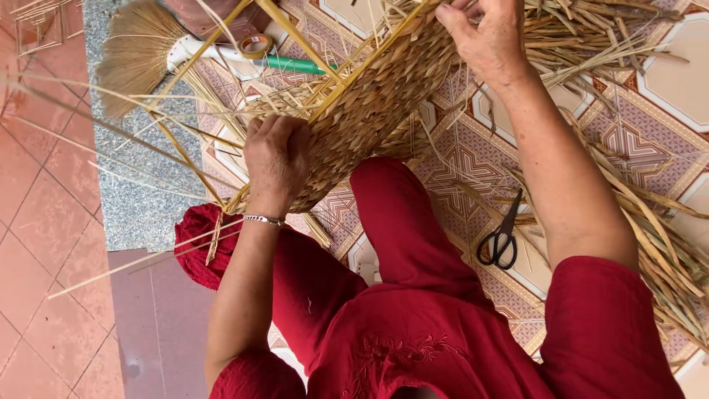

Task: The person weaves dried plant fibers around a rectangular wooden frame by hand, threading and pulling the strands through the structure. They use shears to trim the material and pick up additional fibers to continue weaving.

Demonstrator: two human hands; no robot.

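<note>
A half-woven straw basket [369, 103] lies tilted across my lap, with yellow cane ribs sticking out of it. My left hand [275, 159] grips its lower left edge, fingers curled over the weave. At the top, my right hand [484, 37] pinches the strands on the basket's upper rim. Loose straw ends [221, 96] fan out to the left of the basket. Red trousers and a red shirt fill the bottom of the view.
Black-handled scissors [501, 236] lie on the patterned floor mat [665, 111] by my right arm. A pile of dried straw [665, 236] runs along the right. A grass broom [136, 55], a green-handled tool [295, 65] and a roll of tape [256, 46] lie at the upper left.
</note>
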